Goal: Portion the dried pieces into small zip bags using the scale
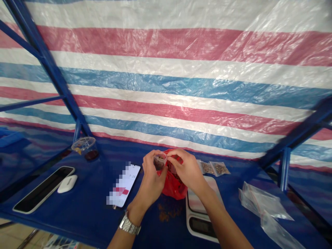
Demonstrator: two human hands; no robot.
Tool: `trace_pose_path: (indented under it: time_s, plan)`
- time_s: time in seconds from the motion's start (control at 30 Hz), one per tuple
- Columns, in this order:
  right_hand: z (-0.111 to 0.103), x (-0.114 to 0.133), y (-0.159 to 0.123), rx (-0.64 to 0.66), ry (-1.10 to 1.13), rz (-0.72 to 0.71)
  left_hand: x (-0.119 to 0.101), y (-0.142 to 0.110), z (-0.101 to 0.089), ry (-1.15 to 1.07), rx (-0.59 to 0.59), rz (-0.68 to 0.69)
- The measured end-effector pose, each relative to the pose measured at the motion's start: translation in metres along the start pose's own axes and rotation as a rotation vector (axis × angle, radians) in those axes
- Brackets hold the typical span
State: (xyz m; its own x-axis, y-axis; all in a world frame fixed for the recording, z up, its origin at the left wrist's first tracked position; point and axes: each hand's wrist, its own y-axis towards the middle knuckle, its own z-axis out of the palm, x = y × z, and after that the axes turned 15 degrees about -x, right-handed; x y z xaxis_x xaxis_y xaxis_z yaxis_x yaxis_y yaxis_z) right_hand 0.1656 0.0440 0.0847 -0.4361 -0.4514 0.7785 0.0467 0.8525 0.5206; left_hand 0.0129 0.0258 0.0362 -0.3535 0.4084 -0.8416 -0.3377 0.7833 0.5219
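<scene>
A silver metal link watch (129, 224) on the left wrist: broad, flat, segmented links with a bright sheen, the dial not readable from this view. Left hand (153, 178) and right hand (188, 169) are both bare, as are the left forearm (120, 242) and right forearm (223, 219), all the way to the lower edge of the frame — one item worn, on the left side only. Fingernails are too small to make out in detail.
</scene>
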Motion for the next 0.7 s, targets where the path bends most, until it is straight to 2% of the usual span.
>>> trace_pose_path:
  time_s: [0.07,0.13,0.2,0.3,0.37,0.47,0.6,0.7]
  plan:
    - [-0.003,-0.003,0.002,-0.067,0.023,0.060,-0.008,0.003,-0.003,-0.129,0.103,-0.025]
    - [-0.005,-0.006,0.003,-0.100,0.082,0.092,-0.013,0.006,-0.004,-0.275,0.160,-0.107]
    - [-0.008,-0.009,0.004,-0.078,0.138,0.097,-0.013,0.007,-0.003,-0.359,0.163,-0.201]
    - [-0.011,-0.009,0.003,0.011,0.118,0.069,-0.009,0.007,-0.002,-0.361,0.093,-0.271]
    - [-0.013,-0.006,0.001,0.022,0.032,0.039,-0.007,0.006,-0.002,-0.356,0.035,-0.266]
    - [-0.012,0.000,-0.003,-0.029,-0.048,0.007,-0.008,0.004,-0.004,-0.339,-0.018,-0.226]
    - [-0.005,-0.002,-0.011,-0.022,0.186,0.035,-0.014,0.001,-0.006,-0.404,0.025,-0.210]
    - [-0.006,-0.012,-0.023,-0.114,0.322,0.087,-0.018,-0.004,-0.006,-0.447,0.096,-0.229]
